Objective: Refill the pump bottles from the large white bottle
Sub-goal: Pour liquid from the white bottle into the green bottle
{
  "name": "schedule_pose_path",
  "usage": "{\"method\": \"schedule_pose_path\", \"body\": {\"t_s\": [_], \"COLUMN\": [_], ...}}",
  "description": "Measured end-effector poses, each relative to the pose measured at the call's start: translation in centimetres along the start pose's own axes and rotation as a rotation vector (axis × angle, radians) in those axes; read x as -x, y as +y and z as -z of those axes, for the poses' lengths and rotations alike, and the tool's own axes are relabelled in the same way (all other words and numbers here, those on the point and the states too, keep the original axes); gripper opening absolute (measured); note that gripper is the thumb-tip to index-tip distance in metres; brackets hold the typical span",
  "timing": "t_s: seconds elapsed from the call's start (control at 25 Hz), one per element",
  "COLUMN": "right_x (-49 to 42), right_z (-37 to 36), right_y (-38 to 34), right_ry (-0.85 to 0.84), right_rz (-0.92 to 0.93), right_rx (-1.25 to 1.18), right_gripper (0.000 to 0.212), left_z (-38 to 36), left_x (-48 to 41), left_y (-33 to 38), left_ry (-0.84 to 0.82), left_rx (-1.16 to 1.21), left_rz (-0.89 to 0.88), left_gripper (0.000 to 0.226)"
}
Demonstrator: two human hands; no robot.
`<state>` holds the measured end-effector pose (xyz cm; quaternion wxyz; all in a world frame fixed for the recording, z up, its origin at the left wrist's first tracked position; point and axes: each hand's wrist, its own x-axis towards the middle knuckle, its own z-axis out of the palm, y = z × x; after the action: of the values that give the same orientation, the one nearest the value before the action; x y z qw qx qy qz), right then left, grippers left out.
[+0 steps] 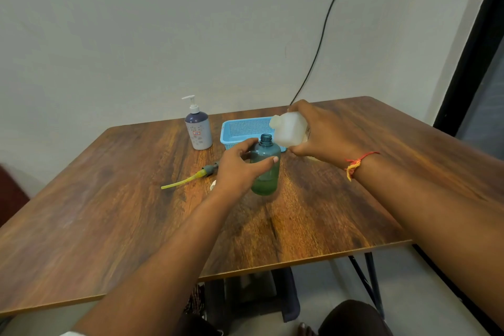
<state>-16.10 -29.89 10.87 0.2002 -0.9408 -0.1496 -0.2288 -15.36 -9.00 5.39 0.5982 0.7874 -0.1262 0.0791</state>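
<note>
A teal see-through bottle (pixel 266 172) stands upright mid-table with its neck uncapped and greenish liquid in its lower part. My left hand (pixel 240 169) grips its side. My right hand (pixel 324 131) holds the large white bottle (pixel 290 128) tilted, its mouth pointing left just above and to the right of the teal bottle's neck. The teal bottle's pump head with a yellow-green tube (pixel 191 177) lies on the table to the left. A second pump bottle (pixel 198 128), purple and white with its pump fitted, stands further back on the left.
A blue plastic basket (pixel 240 128) sits behind the teal bottle. A small white object (pixel 213 185) peeks out beside my left wrist. The wooden table (pixel 109 213) meets a wall at the back, and a black cable (pixel 321 35) hangs down the wall.
</note>
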Motion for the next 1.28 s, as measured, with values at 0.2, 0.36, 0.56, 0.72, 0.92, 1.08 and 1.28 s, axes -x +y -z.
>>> {"method": "schedule_pose_path", "body": {"t_s": [0.2, 0.36, 0.56, 0.72, 0.92, 1.08, 1.28], "right_x": [-0.5, -0.5, -0.4, -0.6, -1.1, -1.1, -1.1], "right_z": [0.8, 1.0, 1.3, 1.4, 1.2, 1.2, 1.1], "right_y": [-0.3, -0.8, -1.3, -1.3, -1.1, -1.0, -1.0], "right_ry": [-0.015, -0.009, 0.015, 0.054, 0.077, 0.099, 0.091], "right_rz": [0.053, 0.071, 0.098, 0.149, 0.185, 0.205, 0.222], "right_rx": [0.158, 0.238, 0.265, 0.339, 0.390, 0.407, 0.422], "right_gripper": [0.069, 0.070, 0.065, 0.065, 0.068, 0.069, 0.071], "left_z": [-0.2, -0.1, -0.1, -0.1, 0.1, 0.2, 0.2], "left_x": [-0.1, -0.2, -0.1, -0.2, -0.3, -0.4, -0.3], "left_y": [0.5, 0.5, 0.5, 0.6, 0.7, 0.7, 0.7], "left_ry": [0.006, 0.008, 0.006, 0.008, 0.007, 0.003, -0.002], "left_rx": [-0.005, -0.019, -0.022, -0.018, -0.025, -0.026, -0.038], "left_rz": [-0.006, -0.002, 0.011, 0.014, 0.016, 0.014, 0.013], "left_gripper": [0.065, 0.071, 0.074, 0.074, 0.074, 0.075, 0.075]}}
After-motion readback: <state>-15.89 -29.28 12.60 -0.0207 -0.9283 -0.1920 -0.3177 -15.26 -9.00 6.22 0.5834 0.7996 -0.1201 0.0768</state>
